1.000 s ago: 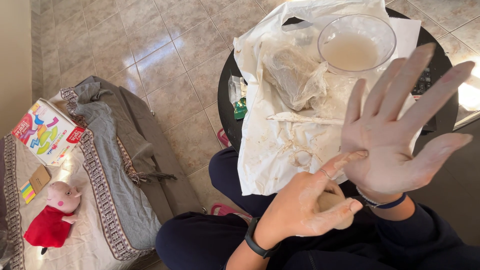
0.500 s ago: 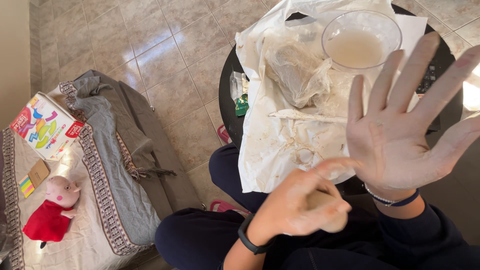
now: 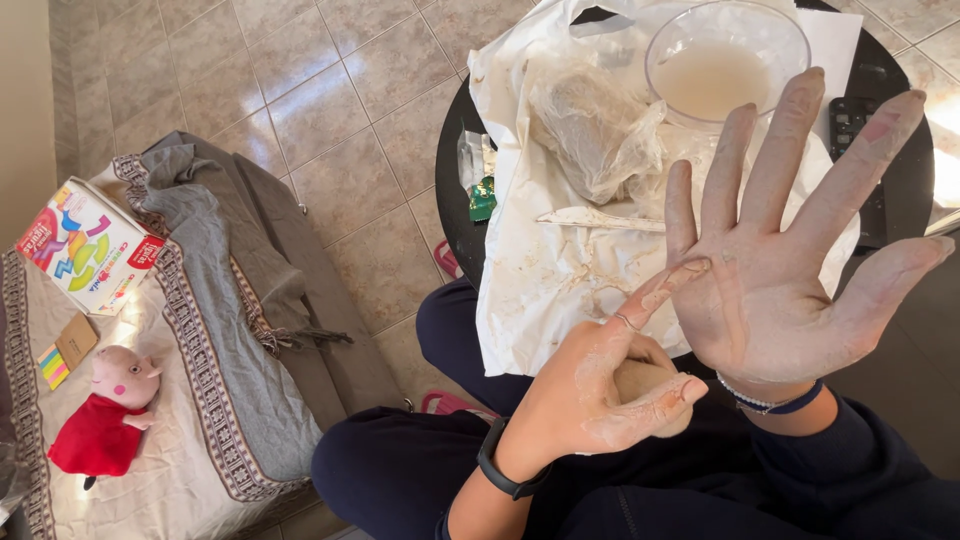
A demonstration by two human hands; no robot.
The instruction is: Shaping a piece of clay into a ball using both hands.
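Note:
My right hand is raised in front of me, palm towards me and fingers spread wide, smeared with pale clay. My left hand, wearing a black wristband, is curled around a small beige lump of clay. Its index finger stretches up and touches the edge of the right palm below the little finger. Both hands hover over my lap, in front of white paper spread on a round black table.
On the paper stand a glass bowl of cloudy water, a plastic-wrapped lump of clay and a flat white tool. A dark remote lies on the table's right. At left, a bed holds a grey blanket, a colourful box and a plush pig.
My left index finger has uncurled and now reaches up to the right palm. The right hand stays spread and has drifted slightly closer to the camera.

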